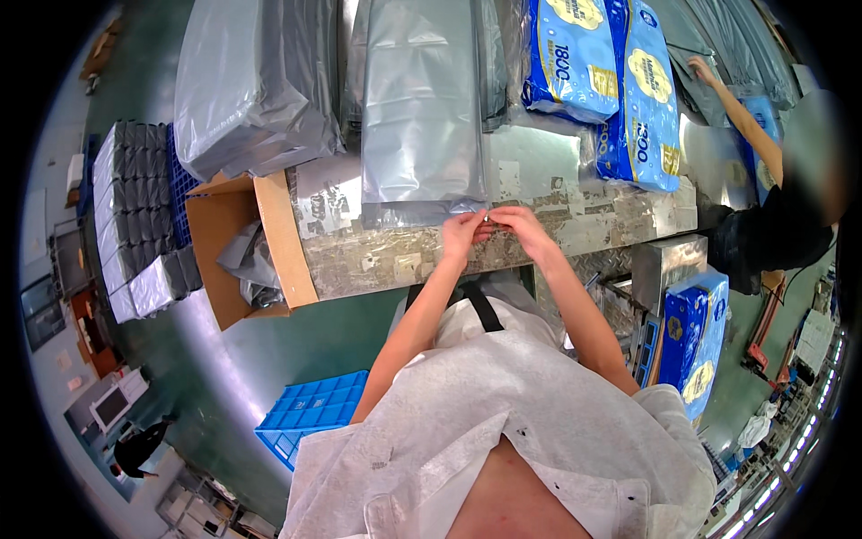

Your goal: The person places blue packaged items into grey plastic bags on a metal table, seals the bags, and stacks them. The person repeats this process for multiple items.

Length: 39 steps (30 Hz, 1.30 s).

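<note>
My left hand (461, 234) and my right hand (523, 228) meet at the table's near edge, fingers pinched together around a small, pale, shiny bit (486, 216) too small to name. Right beside them is the near edge of a flat grey plastic bag (422, 117), which lies lengthwise on a stack of similar bags. My left fingers are close to that bag's near right corner; whether they touch it I cannot tell. Farther right lie two blue packs of tissue (575, 54) (645, 99) in clear wrap.
A bulky grey wrapped bundle (256, 90) stands left on the worn metal table (359, 260). Below it is an open cardboard box (292, 238) with grey plastic inside. A blue crate (310, 409) sits on the floor. At right, a co-worker's arm (754, 130) reaches over grey bags.
</note>
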Motion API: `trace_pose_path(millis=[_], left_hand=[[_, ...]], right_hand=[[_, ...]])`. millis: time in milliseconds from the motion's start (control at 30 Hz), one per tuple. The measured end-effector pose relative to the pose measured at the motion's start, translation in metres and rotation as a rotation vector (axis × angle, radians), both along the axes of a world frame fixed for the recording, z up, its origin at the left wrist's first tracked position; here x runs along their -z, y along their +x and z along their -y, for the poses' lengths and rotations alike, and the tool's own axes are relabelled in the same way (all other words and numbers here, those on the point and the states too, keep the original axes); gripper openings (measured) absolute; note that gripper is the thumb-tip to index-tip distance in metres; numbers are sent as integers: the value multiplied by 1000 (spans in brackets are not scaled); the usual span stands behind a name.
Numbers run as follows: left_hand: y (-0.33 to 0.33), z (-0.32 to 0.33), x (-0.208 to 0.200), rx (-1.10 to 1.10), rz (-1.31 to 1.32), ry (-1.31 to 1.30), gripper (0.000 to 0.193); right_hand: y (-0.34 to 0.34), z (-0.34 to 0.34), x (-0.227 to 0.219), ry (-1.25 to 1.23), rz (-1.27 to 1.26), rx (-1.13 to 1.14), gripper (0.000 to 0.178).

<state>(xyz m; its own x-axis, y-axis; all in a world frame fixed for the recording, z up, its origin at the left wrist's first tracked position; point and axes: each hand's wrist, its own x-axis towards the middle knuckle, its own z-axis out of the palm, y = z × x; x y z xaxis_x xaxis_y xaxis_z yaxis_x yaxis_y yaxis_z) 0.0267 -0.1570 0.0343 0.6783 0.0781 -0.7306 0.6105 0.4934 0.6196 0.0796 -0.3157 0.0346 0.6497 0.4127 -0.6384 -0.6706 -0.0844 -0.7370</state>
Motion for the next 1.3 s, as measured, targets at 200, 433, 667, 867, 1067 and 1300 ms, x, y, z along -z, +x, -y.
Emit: trace_pose_path(millis=[200, 433, 667, 867, 1067, 1300], left_hand=[[-3, -5, 10, -24, 55, 8, 20], [-4, 3, 6, -35, 58, 14, 20], [-5, 8, 6, -41, 53, -69, 24], [-9, 10, 2, -115, 41, -92, 20], [-17, 4, 9, -153, 23, -74, 20], [-12, 1, -6, -25, 37, -52, 24]], right_hand=[[3, -7, -9, -3, -52, 33, 19], [10, -13, 4, -54, 38, 36, 13], [9, -7, 6, -65, 69, 64, 14], [6, -7, 9, -6, -44, 90, 13], [10, -4, 4, -34, -69, 167, 13], [12, -3, -4, -32, 26, 15, 18]])
